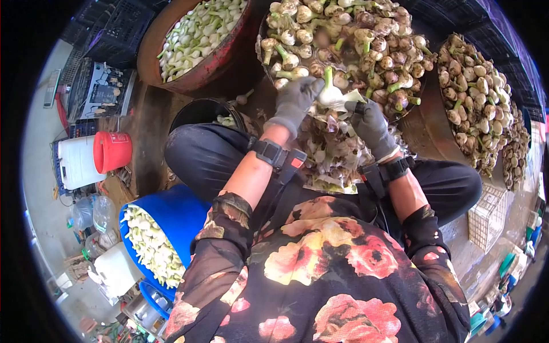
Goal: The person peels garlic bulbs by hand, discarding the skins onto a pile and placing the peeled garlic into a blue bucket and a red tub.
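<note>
A white garlic bulb (330, 96) with a short green stem is in front of me, its stem pointing up. Grey-gloved, my left hand (295, 104) is closed, its fingertips gripping the bulb's left side. On the other side my right hand (373, 127), also in a grey glove, is closed on a pale strip of garlic skin (354, 98) that trails from the bulb. Something small and dark shows at those right fingertips; I cannot make out what it is. Below both hands lies a heap of loose garlic skins (334, 150) in my lap.
Unpeeled garlic (394, 51) fills a wide tub ahead, with another garlic heap (474, 97) to the right. Clean bulbs fill a red tub (214, 66) and a blue barrel (166, 208). A black bucket (197, 108), red bucket (112, 152) and white crate (489, 217) stand around me.
</note>
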